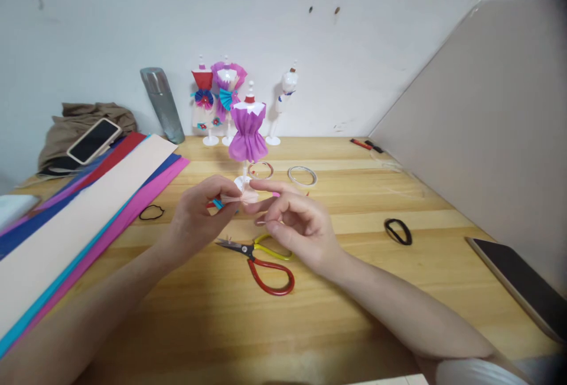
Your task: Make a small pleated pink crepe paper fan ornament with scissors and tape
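Observation:
Between my hands is a small pale pink gathered piece of paper (249,196). The thumb and fingers of my left hand (199,214) pinch its left side. My right hand (301,222) has its index finger stretched behind the piece, while its thumb and another finger close on a thin strand (261,222). Just beyond my hands stands a small mannequin in a purple crepe dress (248,131). Scissors (259,258) with one yellow and one red handle lie half open on the table below my hands.
Layered coloured paper sheets (88,214) cover the left side. Other mannequins (204,98) and a grey bottle (163,104) stand at the back. Two tape rings (302,176), a black band (397,231) and a dark tablet-like device (516,281) lie on the wooden table (354,208).

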Tool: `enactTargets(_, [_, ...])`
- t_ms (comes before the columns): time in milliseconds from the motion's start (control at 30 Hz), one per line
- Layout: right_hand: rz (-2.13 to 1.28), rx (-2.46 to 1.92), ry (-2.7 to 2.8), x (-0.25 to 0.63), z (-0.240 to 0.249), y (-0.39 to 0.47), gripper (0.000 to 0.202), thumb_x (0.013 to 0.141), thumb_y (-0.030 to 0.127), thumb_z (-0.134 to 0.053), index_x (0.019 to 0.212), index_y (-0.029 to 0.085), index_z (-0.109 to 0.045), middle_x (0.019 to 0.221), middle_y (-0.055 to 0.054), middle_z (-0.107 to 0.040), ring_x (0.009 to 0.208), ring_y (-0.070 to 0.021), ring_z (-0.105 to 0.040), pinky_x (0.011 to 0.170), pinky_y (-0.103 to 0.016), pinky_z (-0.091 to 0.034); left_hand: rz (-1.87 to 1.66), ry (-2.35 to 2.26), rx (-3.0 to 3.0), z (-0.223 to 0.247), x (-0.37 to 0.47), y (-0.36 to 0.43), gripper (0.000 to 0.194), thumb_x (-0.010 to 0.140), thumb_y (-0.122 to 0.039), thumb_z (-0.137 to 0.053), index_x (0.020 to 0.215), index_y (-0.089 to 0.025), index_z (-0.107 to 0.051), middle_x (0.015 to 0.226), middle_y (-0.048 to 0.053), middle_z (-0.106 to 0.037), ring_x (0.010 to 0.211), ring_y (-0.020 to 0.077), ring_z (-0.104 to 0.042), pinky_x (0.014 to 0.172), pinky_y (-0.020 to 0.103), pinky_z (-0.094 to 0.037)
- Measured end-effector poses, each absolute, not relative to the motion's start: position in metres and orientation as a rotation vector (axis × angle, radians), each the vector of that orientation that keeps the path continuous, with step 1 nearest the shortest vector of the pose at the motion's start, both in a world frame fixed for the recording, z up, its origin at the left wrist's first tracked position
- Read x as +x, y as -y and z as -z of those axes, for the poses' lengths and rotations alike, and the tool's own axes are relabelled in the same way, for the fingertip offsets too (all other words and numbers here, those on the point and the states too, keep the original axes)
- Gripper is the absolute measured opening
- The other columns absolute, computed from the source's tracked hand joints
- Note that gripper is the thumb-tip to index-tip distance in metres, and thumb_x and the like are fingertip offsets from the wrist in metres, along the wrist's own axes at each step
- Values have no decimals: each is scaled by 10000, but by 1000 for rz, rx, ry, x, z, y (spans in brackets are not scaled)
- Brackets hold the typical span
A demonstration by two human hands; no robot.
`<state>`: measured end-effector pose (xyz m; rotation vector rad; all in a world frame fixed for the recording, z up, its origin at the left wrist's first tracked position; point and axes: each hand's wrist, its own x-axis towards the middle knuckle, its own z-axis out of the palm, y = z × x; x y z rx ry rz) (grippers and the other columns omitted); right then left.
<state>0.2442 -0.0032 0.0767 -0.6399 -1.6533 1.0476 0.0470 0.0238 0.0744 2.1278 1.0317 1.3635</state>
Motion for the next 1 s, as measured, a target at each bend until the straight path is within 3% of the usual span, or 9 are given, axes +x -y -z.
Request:
enactTargets(167, [-630,-637,1834,247,-80,-4,116,828,125,-616,733,189,-599,924,-66,-678,877,-174,-634,730,-312,-523,-1348,-1020,2184,-69,47,-23,361,806,-106,-592,1157,-192,-604,862,22,-711,763,137,-676,714,264,-541])
enactTargets(333, [-484,-629,1986,250,-84,-6,108,824,85,-579,785,184,-596,970,-68,-637,885,-161,-620,749,-310,-517,-1299,-963,2371,-68,49,-22,609,834,-75,-583,1399,-268,-463,856,-13,-737,767,122,-690,754,254,-554])
enactTargets(533, [-447,-656,2074,249,-82,-7,119,799,70,-567,753,180,-572,985,-81,-609,962,-189,-603,821,-358,-508,-1256,-897,2444,-69,51,-20,694,850,-63,-563,1470,-307,-369,853,-31,-737,738,99,-688,721,211,-553])
enactTargets(1000, [-386,-669,2111,248,-76,-12,116,814,80,-536,762,179,-569,975,-85,-589,903,-189,-600,758,-352,-521,-1144,-898,2525,-72,52,-18,659,882,-65,-502,1474,-307,-347,892,-26,-729,783,93,-682,728,198,-536])
